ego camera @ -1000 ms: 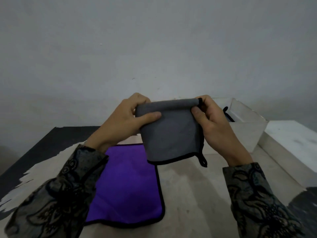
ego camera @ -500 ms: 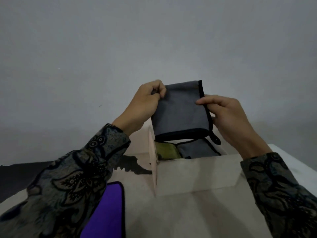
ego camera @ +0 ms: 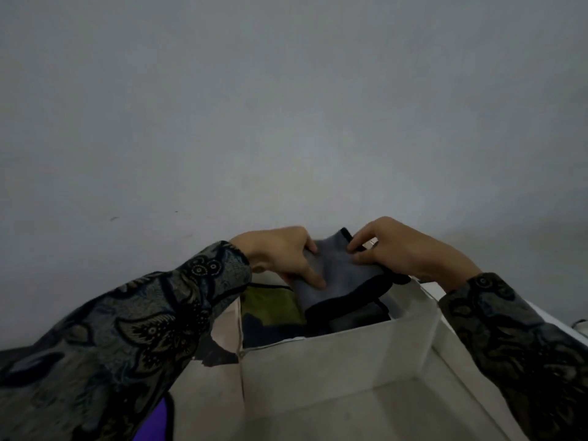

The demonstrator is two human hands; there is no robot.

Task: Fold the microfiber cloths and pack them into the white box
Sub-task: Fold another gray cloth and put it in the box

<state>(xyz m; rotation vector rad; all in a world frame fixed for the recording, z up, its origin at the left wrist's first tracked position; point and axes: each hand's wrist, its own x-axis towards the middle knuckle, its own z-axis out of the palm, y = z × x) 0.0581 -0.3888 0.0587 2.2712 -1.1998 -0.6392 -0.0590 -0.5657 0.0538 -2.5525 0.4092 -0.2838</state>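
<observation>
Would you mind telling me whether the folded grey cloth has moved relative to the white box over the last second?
Yes. The grey cloth, held by the left hand and right hand, has gone from the near side of the white box to over its opening, lower edge dipping inside.

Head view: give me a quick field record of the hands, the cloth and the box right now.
left hand: grips grey cloth's left edge
right hand: pinches its right edge
grey cloth: folded, black-trimmed, lower part inside box opening
white box: open top, holds a green cloth and darker ones
purple cloth: on table, bottom left, unpacked
</observation>
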